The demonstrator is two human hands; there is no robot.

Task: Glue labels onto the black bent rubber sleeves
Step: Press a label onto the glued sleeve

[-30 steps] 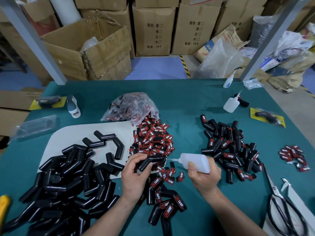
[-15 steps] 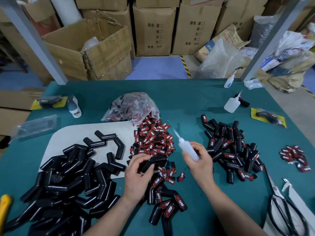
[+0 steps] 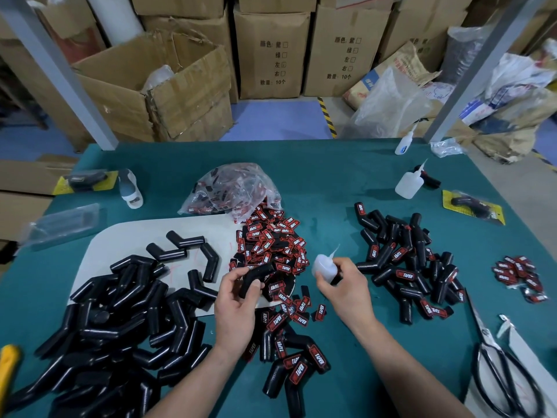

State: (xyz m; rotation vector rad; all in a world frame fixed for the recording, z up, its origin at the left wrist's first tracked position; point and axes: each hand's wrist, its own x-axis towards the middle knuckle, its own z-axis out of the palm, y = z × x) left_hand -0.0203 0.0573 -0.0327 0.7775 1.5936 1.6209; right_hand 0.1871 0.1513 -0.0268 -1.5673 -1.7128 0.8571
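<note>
Glue bottle (image 3: 324,267) drawn back, nozzle up, gripped in right hand (image 3: 346,286); left hand (image 3: 238,300) pinches sleeve (image 3: 255,277). Advise pressing label (image 3: 272,241) on squarely, promptly.

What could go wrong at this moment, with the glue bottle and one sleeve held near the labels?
1. The glue bottle in the right hand, once tipped, may drip on the loose labels beside it and stick them together.
2. Glue could get on the left hand gripping the sleeve.
</note>
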